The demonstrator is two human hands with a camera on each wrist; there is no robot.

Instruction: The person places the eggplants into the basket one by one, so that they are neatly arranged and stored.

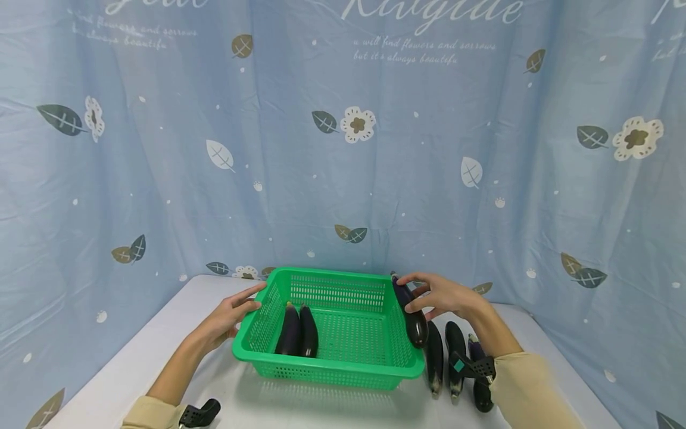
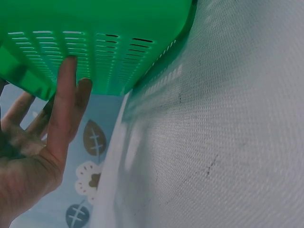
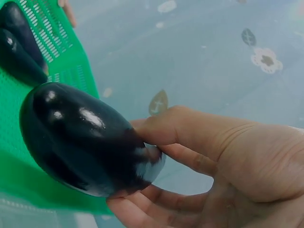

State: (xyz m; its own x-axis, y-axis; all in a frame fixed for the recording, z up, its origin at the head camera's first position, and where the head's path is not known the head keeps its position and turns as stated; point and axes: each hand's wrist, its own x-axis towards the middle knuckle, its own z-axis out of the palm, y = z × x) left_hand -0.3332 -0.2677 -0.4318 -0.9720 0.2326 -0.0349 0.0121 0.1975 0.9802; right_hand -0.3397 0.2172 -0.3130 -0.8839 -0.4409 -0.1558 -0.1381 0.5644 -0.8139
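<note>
Right hand (image 1: 443, 294) pinches long purple-black eggplant (image 1: 417, 329), lower right; best lowered gently. Left hand (image 1: 226, 317), fingers spread, touches rectangular green plastic basket (image 1: 332, 367).

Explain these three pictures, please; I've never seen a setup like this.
There's no robot: a person works bare-handed. The widest picture comes from a head-worn camera; the others, from the left and right wrists. On the white table stands a rectangular green plastic basket with slotted sides, holding two long, glossy, dark purple eggplants. Three more eggplants lie to its right. The right hand holds another eggplant in its fingers by the basket's right rim; the left hand touches the left side.
</note>
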